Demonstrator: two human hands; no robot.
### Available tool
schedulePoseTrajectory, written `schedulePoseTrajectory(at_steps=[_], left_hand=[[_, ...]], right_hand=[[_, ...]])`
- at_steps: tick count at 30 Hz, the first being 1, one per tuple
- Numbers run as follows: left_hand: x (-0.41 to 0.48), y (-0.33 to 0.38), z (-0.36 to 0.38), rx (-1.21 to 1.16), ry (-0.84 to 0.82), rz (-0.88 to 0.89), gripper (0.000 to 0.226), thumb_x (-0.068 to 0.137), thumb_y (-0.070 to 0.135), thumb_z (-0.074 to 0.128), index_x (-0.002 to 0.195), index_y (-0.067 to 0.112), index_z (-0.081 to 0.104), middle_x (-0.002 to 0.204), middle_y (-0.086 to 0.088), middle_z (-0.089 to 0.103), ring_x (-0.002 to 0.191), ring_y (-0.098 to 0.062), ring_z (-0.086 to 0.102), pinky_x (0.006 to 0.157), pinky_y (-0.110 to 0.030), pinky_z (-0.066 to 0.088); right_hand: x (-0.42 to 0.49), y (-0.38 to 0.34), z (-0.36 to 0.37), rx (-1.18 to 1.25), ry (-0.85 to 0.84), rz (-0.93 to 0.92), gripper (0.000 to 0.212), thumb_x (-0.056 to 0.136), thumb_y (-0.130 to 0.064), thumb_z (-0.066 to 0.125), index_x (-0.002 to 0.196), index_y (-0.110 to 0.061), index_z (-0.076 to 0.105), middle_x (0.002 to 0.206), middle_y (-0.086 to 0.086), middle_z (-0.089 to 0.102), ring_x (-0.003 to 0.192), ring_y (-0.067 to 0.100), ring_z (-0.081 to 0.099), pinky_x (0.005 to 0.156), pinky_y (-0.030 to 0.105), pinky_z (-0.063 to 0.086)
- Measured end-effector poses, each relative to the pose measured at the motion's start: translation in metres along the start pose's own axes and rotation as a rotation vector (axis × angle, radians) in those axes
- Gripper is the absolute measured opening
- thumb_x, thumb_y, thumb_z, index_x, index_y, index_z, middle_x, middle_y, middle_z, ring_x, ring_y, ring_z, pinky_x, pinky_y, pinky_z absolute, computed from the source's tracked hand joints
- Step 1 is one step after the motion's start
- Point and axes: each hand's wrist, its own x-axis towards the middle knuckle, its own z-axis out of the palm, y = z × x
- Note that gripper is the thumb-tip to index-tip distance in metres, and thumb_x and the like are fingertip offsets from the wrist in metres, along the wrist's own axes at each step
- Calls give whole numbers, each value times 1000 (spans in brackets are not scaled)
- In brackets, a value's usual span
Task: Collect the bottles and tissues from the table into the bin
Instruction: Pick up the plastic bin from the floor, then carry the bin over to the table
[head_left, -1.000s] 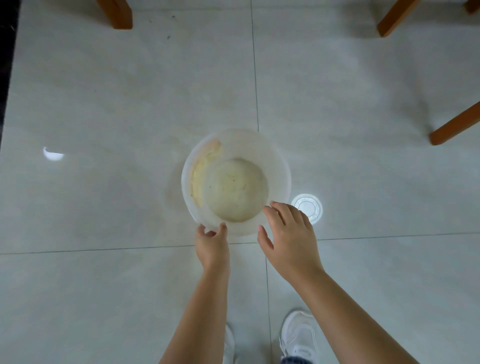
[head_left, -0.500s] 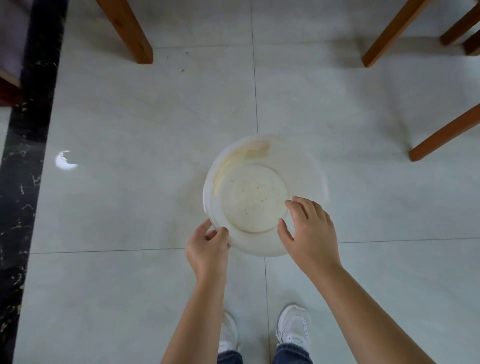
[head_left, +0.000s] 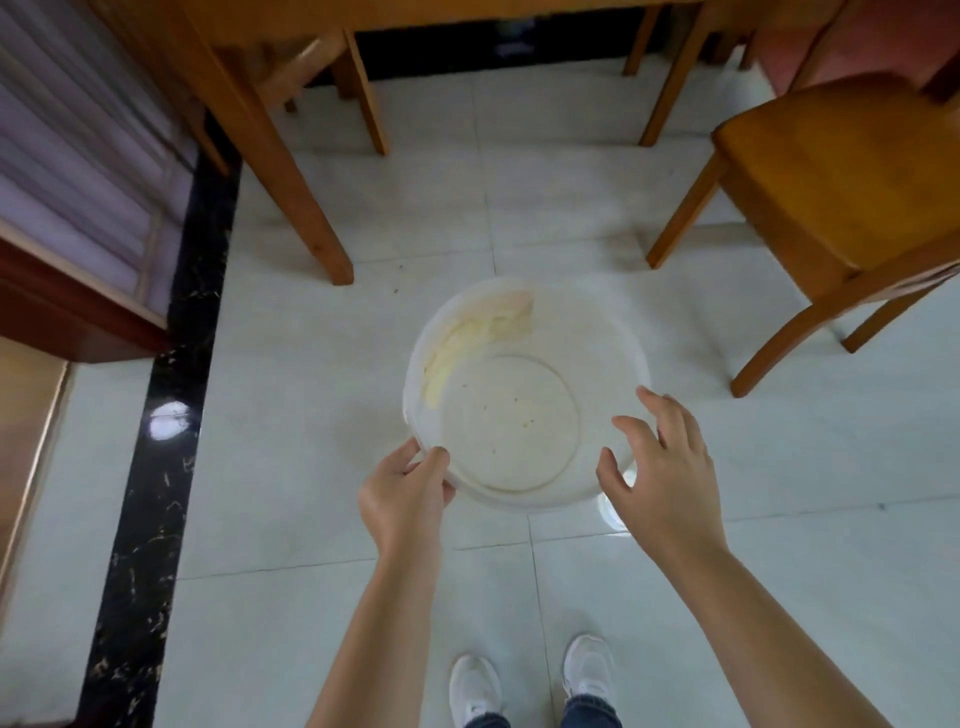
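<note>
I see the translucent bin (head_left: 524, 395) over the tiled floor (head_left: 291, 415), near my white shoes (head_left: 475, 688). My left hand (head_left: 402, 499) pinches its near-left rim in a narrow grip; my right hand (head_left: 660, 473) is spread wide at the near-right rim. A wooden chair (head_left: 841, 197) stands far right.

Both bare forearms are reaching forward and down. The left hand (head_left: 402, 496) is pinching the bin (head_left: 524, 332) rim, thumb over the edge. The right hand (head_left: 662, 467) is hovering with fingers (head_left: 636, 434) spread and curled, gripping nothing.
</note>
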Motion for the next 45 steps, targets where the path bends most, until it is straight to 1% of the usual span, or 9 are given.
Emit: schedulePoseTrajectory(at_steps=[3, 11, 21, 25, 29, 33, 37, 41, 45], left_hand=[[-28, 49, -13, -31, -32, 28, 37, 69, 2, 66, 105, 8, 67, 71, 6, 68, 68, -15, 67, 51, -17, 54], [-98, 152, -56, -82, -124, 104, 35, 68, 2, 68, 102, 9, 68, 80, 1, 70, 60, -10, 68, 47, -17, 52], [-145, 224, -97, -54, -224, 210, 37, 67, 5, 68, 103, 8, 67, 88, -5, 72, 72, -21, 70, 67, -31, 58], [-149, 230, -97, 7, -223, 297, 40, 67, 8, 67, 107, 8, 66, 68, 0, 73, 71, -22, 70, 66, -31, 58], [-144, 236, -78, 121, -235, 387, 38, 66, 13, 64, 104, 6, 67, 52, 7, 68, 63, -16, 69, 67, -34, 59], [-136, 250, -43, 176, -266, 385, 27, 68, 17, 65, 93, 9, 70, 52, 1, 66, 64, -24, 69, 63, -32, 56], [-123, 274, 7, 180, -247, 415, 23, 69, 24, 69, 68, 2, 62, 55, -6, 48, 49, -15, 39, 48, -24, 29], [-110, 304, 54, 112, -212, 385, 14, 75, 24, 72, 75, 12, 65, 59, 5, 52, 57, -13, 45, 55, -27, 35], [-92, 331, 82, -13, -209, 311, 29, 76, 24, 73, 102, 13, 65, 80, -4, 58, 71, -13, 56, 56, -24, 47]], right_hand=[[-1, -28, -54, 79, 67, 26, 30, 79, -18, 64, 106, -6, 59, 135, 16, 43, 118, 31, 45, 84, 46, 48], [-11, -87, -175, 294, 178, 138, 48, 82, -18, 59, 126, -14, 39, 129, 6, 40, 101, 11, 45, 77, 25, 40], [-21, -130, -265, 594, 149, 291, 43, 82, -18, 62, 123, -19, 48, 117, 0, 55, 92, 14, 55, 75, 31, 47], [-19, -126, -275, 789, 116, 383, 40, 82, -12, 60, 120, -21, 50, 110, -2, 56, 89, 16, 57, 77, 39, 54], [0, -113, -276, 836, 117, 415, 40, 81, -9, 60, 119, -21, 52, 108, -1, 58, 87, 12, 57, 68, 30, 51], [43, -92, -280, 882, 88, 427, 38, 80, -9, 62, 116, -21, 55, 108, 0, 60, 90, 16, 58, 71, 31, 51], [106, -71, -289, 892, 64, 357, 33, 80, -9, 63, 106, -27, 57, 103, -6, 59, 88, 13, 57, 67, 27, 49], [170, -59, -298, 877, 43, 296, 34, 80, -7, 64, 109, -22, 57, 97, -11, 59, 88, 12, 56, 67, 26, 51], [235, -57, -300, 862, -42, 251, 37, 81, -10, 64, 116, -17, 55, 106, 1, 61, 91, 19, 59, 73, 35, 55]])
